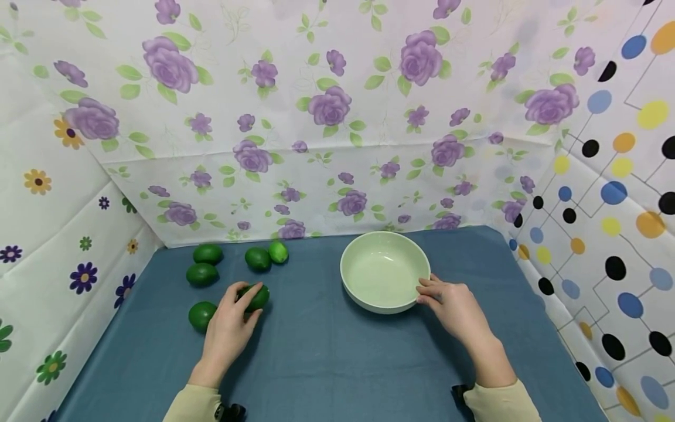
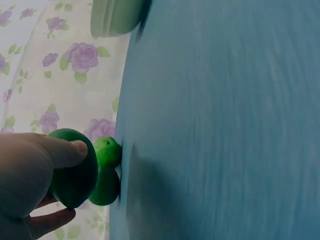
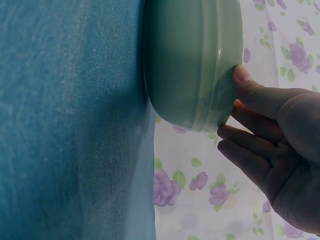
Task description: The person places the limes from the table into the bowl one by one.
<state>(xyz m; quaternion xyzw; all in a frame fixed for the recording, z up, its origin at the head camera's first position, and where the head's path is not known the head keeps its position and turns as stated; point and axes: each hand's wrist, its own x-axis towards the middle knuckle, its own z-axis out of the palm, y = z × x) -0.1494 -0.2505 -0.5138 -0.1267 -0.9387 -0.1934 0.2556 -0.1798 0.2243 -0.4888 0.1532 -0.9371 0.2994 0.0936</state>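
In the head view, the left hand (image 1: 228, 328) grips a dark green fruit (image 1: 259, 298) between thumb and fingers, well apart from the pale green bowl (image 1: 384, 272) on the blue cloth (image 1: 327, 357). A second fruit (image 1: 201, 316) lies just beside that hand, so a little lift of the wrist before any sideways move is probably best, lest it be knocked. The right hand (image 1: 454, 308) pinches the bowl at its right edge; a light, steady hold likely serves better than a hard squeeze, which could tip it.

In the left wrist view, the thumb lies against the gripped fruit, which appears clear of the cloth; something so smooth and rounded may slip, so its widest part seems the safest place to hold.

In the right wrist view, the thumb meets the rim while fingertips (image 3: 223, 131) touch the outer wall; level pressure should suit it
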